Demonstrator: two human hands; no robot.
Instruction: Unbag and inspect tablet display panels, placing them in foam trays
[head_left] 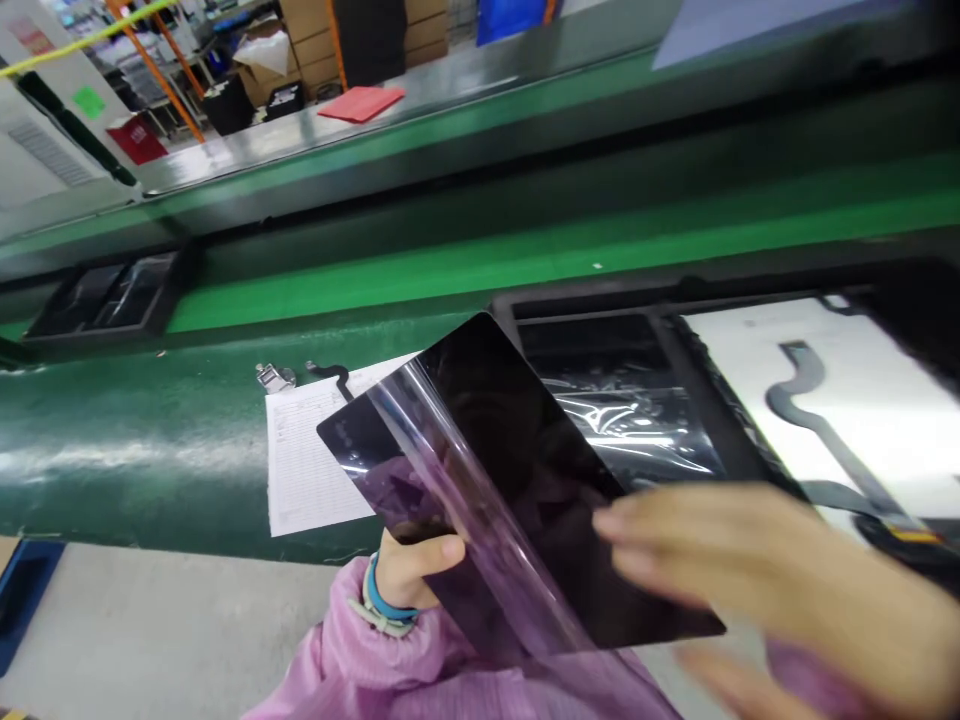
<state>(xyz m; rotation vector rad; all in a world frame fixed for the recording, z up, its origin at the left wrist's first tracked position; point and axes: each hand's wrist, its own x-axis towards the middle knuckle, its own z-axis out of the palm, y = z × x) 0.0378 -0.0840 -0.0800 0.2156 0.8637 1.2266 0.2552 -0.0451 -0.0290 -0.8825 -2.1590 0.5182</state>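
A green bench runs across the room, white light glaring off its left part, with grey floor below. Beyond it, a shiny ledge carries a red sheet; behind stand orange posts and brown boxes. At far left is a white cabinet with a green label, a yellow band slanting above.
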